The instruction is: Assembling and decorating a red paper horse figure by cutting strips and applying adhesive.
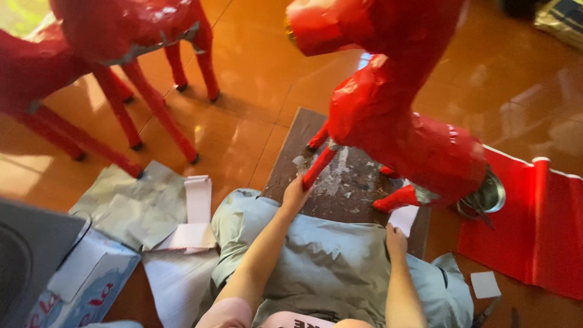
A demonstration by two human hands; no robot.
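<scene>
Gripping the red horse figure's (395, 115) front leg, my left hand (295, 195) is closing around it. My right hand (396, 238) is pinching a white paper piece (404, 218) near the wooden board (346, 182).

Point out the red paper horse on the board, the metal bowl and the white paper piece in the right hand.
red paper horse (425, 152), head view, its body.
metal bowl (490, 195), head view, its rim.
white paper piece (403, 218), head view, its middle.
</scene>
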